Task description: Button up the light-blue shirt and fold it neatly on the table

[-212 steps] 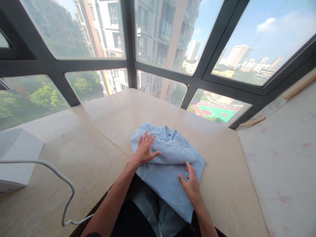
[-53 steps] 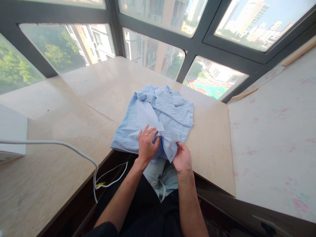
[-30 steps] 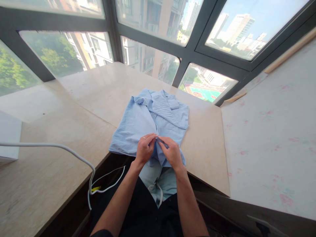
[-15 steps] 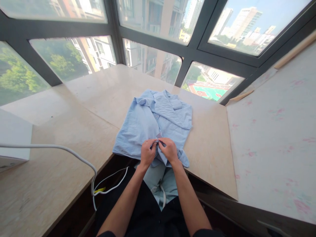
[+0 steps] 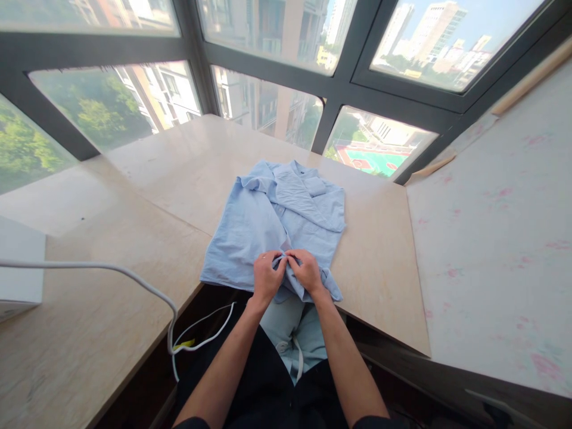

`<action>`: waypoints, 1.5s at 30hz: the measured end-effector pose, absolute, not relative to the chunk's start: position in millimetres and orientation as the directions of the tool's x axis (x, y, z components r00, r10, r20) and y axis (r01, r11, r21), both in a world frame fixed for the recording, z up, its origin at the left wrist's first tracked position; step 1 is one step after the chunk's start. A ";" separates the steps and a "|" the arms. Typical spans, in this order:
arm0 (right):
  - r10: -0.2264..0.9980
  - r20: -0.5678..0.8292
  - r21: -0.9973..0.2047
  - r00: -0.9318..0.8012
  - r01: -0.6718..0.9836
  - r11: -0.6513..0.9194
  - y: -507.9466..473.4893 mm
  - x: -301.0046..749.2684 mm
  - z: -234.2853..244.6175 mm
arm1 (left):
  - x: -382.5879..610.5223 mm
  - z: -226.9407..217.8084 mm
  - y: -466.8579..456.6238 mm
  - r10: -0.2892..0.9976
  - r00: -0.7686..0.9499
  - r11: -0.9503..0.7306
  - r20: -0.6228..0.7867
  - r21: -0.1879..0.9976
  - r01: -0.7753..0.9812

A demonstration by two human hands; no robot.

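A light blue shirt (image 5: pixel 268 220) lies partly opened on the beige wooden tabletop (image 5: pixel 179 173), collar toward the windows, its lower edge hanging over the near edge. My left hand (image 5: pixel 266 277) and my right hand (image 5: pixel 306 271) meet at the shirt's front placket near the hem. Both have their fingers pinched on the cloth, fingertips almost touching. A ring shows on my left hand. What lies between the fingertips is too small to make out.
A white cable (image 5: pixel 134 280) runs from a white box (image 5: pixel 18 262) at the left and drops over the table edge. A pale board with pink flecks (image 5: pixel 491 226) covers the right side. Dark-framed windows (image 5: pixel 330 89) stand behind the table.
Earlier the shirt lay folded under my flat hands. It has since been opened out, and both hands have come together at the front edge; over the last half second they barely moved.
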State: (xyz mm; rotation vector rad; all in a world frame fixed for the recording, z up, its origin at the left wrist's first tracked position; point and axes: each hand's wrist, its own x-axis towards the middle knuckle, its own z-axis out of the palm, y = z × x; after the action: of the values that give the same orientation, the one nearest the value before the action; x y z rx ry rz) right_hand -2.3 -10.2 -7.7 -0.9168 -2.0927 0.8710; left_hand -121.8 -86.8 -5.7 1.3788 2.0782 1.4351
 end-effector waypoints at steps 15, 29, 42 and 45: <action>0.800 0.323 -0.785 -0.505 0.329 0.525 -14.0 2.3 -6.9 | -130.0 3.0 -81.6 0.873 -0.409 0.089 0.266 0.738 0.669; 0.776 0.357 -0.709 -0.521 0.390 0.588 -16.9 5.2 -5.2 | -139.1 2.6 -79.0 0.914 -0.356 0.106 0.193 0.734 0.671; 0.794 0.345 -0.742 -0.501 0.373 0.558 -19.1 2.7 3.1 | -140.9 5.4 -76.8 0.918 -0.369 0.128 0.143 0.776 0.618; 0.799 0.334 -0.759 -0.500 0.359 0.542 -19.5 2.7 4.6 | -143.6 6.5 -77.3 0.922 -0.366 0.118 0.128 0.806 0.581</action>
State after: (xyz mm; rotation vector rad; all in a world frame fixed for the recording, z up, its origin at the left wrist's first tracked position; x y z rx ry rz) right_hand 2.7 -19.5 4.6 -0.9314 -2.0906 0.8192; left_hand -143.6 -77.3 6.5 1.4556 1.9977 1.1380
